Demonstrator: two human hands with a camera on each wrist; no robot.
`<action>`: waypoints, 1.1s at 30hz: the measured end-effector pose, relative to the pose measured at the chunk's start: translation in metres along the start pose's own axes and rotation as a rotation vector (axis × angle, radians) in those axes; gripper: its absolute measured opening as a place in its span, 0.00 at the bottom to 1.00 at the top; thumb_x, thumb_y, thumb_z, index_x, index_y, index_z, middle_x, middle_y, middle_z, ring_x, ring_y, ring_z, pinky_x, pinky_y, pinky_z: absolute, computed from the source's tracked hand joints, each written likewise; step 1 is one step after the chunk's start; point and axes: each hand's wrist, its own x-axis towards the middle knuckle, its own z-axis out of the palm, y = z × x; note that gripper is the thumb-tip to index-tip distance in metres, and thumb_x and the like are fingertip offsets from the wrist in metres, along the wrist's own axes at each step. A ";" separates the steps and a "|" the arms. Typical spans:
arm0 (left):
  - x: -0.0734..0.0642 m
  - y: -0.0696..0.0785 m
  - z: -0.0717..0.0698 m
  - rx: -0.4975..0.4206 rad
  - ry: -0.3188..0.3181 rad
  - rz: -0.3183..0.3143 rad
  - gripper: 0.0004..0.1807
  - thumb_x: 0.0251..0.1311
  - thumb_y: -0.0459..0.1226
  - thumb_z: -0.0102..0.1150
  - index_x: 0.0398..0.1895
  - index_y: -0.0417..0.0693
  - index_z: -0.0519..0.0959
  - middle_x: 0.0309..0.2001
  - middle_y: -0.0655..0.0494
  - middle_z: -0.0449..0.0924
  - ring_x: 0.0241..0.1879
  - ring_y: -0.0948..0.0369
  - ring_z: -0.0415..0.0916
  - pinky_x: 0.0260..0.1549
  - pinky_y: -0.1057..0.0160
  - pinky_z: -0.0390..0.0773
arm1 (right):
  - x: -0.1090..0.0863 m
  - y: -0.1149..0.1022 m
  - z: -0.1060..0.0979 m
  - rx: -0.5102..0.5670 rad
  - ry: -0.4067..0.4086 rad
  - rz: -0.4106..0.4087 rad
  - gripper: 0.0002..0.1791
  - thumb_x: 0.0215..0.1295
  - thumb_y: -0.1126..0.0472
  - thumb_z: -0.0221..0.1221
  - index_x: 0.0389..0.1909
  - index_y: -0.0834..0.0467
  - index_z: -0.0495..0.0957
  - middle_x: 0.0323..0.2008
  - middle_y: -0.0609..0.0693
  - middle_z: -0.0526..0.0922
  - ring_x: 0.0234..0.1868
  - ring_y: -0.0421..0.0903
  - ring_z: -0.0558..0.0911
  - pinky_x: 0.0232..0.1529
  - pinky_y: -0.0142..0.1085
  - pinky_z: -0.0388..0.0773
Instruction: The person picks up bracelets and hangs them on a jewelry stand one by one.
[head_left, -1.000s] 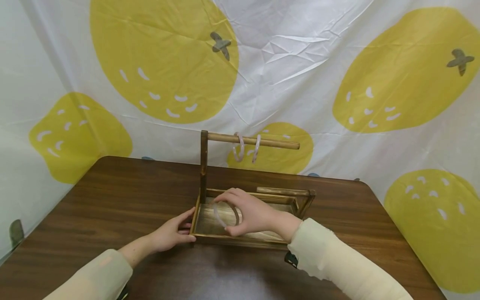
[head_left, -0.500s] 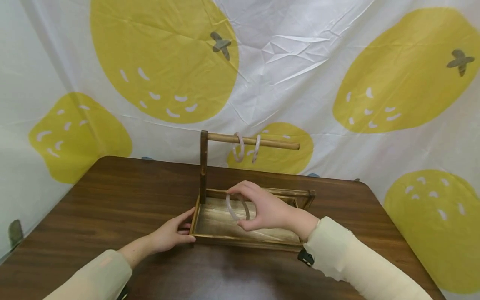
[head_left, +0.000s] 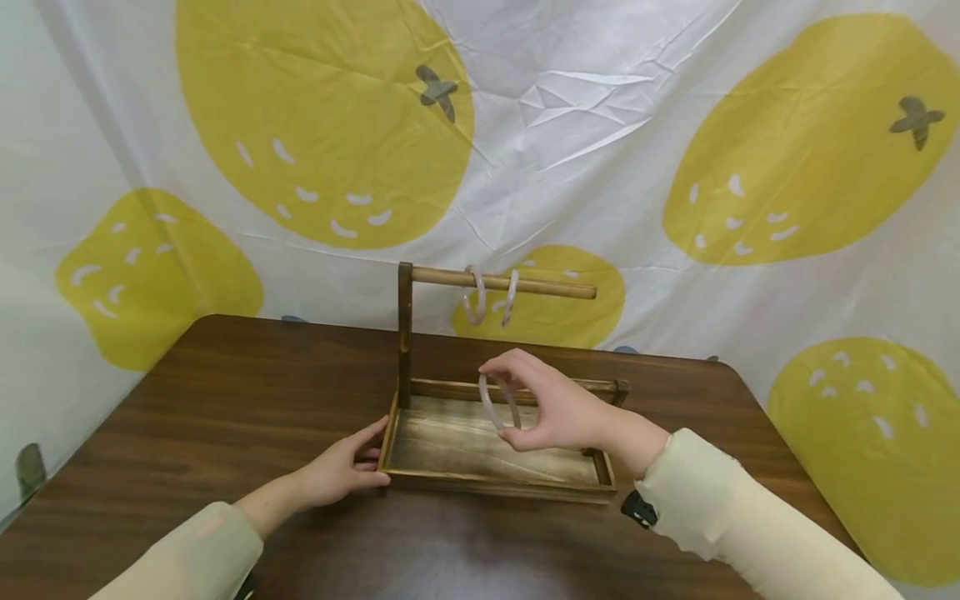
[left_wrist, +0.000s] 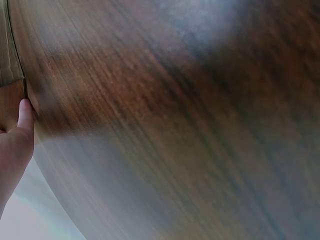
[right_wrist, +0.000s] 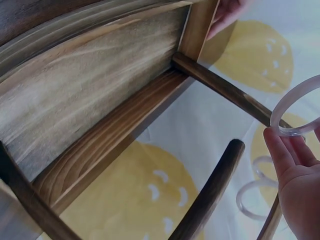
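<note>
My right hand [head_left: 566, 408] pinches a pale translucent bangle [head_left: 487, 405] between thumb and fingertips, above the wooden tray of a jewelry stand [head_left: 495, 482]. In the right wrist view the bangle [right_wrist: 281, 107] is cut off by the frame's edge. Two similar bangles, a left one [head_left: 481, 302] and a right one [head_left: 510, 302], hang from the stand's upper bar [head_left: 558, 288]. At the tray's left end, my left hand [head_left: 333, 473] rests against the outer wall, its thumb near the front corner. The left wrist view shows that thumb [left_wrist: 25, 117] extended against the wood.
A lower bar [head_left: 600, 386] runs along the tray's back right, partly behind my right hand. An upright post [head_left: 405, 333] carries the upper bar. The stand sits on a dark wood table [head_left: 300, 383], with a lemon-print cloth [head_left: 585, 167] hanging behind.
My right hand has carried the bangle right and slightly up over the tray, uncovering more of its bottom. The left hand and the two hanging bangles have stayed in place.
</note>
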 end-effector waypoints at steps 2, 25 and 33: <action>0.000 0.000 0.000 -0.003 -0.001 0.001 0.48 0.55 0.33 0.63 0.70 0.28 0.41 0.67 0.22 0.46 0.59 0.34 0.65 0.52 0.60 0.80 | -0.002 0.001 -0.003 0.020 0.008 0.011 0.34 0.48 0.63 0.65 0.59 0.60 0.65 0.54 0.52 0.72 0.53 0.45 0.74 0.54 0.39 0.78; 0.001 0.001 0.000 0.014 0.002 -0.005 0.49 0.55 0.33 0.64 0.70 0.28 0.42 0.67 0.22 0.44 0.58 0.34 0.66 0.51 0.58 0.80 | -0.028 0.014 -0.038 0.097 0.180 0.100 0.33 0.49 0.72 0.63 0.59 0.65 0.63 0.52 0.57 0.70 0.54 0.44 0.70 0.53 0.44 0.80; 0.000 -0.008 -0.003 0.012 -0.001 0.088 0.49 0.55 0.41 0.65 0.71 0.32 0.45 0.67 0.24 0.48 0.57 0.40 0.70 0.50 0.60 0.81 | -0.039 0.027 -0.047 0.093 0.256 0.111 0.33 0.47 0.75 0.62 0.58 0.68 0.62 0.51 0.60 0.70 0.51 0.34 0.68 0.53 0.38 0.81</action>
